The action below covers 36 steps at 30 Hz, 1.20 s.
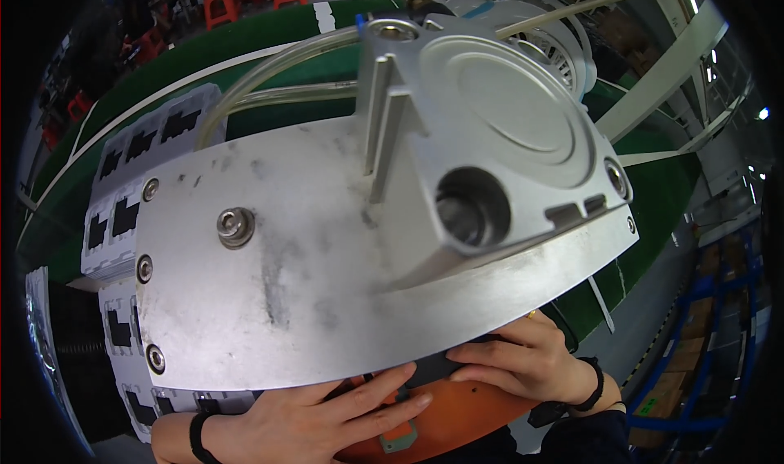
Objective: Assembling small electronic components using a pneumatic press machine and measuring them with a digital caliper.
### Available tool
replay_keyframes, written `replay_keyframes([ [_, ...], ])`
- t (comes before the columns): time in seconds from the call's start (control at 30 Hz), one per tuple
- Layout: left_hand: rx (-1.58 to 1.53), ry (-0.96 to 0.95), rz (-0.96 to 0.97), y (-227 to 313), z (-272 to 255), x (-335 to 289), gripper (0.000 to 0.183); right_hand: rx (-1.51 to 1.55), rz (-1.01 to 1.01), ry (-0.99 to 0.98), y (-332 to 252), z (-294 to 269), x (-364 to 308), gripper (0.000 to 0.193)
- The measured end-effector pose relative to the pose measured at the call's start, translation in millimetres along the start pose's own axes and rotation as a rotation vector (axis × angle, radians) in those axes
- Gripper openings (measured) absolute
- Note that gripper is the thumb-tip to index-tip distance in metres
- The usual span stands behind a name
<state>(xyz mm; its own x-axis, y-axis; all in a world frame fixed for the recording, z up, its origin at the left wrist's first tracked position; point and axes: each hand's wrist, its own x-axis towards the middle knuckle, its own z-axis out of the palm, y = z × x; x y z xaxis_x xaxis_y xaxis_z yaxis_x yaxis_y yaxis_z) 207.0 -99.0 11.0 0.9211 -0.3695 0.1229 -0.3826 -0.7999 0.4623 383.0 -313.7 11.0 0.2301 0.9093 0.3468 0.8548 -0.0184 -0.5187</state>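
Just past the near edge of a thick silver metal plate (327, 317), both my hands work low in the view. My left hand (318, 419) reaches in from the left, two fingers stretched out over an orange base (469, 411). A small grey-green block (400, 438) sits on that base below those fingertips. My right hand (523, 362) is bent round the right end of a dark flat part (433, 370), its fingertips pressed on it. Most of the dark part is hidden under the plate. My left thumb cannot be seen.
A silver pneumatic cylinder block (506, 121) rises from the plate, clear hoses (286, 60) running off its left. Pale trays (155, 137) with dark cut-outs stand left on a green work surface (269, 23). Blue shelving (694, 382) holding cartons is at right; a white fan (563, 48) is behind.
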Motion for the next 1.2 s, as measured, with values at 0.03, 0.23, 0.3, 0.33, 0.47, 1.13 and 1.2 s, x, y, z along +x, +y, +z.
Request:
replay_keyframes([
  [0.03,0.001,0.001,-0.004,0.3,0.0,-0.5,0.068,0.004,0.0,0.0,0.1,0.2,-0.4,0.027],
  [0.23,0.028,-0.006,0.003,-0.9,2.7,-3.0,0.066,-0.004,-0.003,0.002,-0.9,0.4,-0.4,0.026],
  [0.3,0.026,-0.005,0.005,-0.6,2.6,-2.7,0.066,0.0,-0.001,-0.001,-1.4,-0.3,0.1,0.026],
  [0.33,0.011,0.015,0.008,0.4,1.7,-2.0,0.066,0.002,0.0,-0.005,-1.8,-0.8,0.2,0.027],
  [0.47,0.102,-0.005,-0.018,2.9,1.8,-1.8,0.066,-0.002,-0.013,0.031,-0.4,0.6,-0.1,0.026],
  [1.13,-0.119,0.445,-0.061,31.3,8.3,-21.9,0.051,0.32,0.161,-0.067,-21.1,-16.2,-1.9,0.024],
  [1.2,-0.3,0.533,-0.085,37.9,7.0,-21.8,0.051,0.502,0.266,-0.015,-28.4,-14.8,-7.8,0.023],
])
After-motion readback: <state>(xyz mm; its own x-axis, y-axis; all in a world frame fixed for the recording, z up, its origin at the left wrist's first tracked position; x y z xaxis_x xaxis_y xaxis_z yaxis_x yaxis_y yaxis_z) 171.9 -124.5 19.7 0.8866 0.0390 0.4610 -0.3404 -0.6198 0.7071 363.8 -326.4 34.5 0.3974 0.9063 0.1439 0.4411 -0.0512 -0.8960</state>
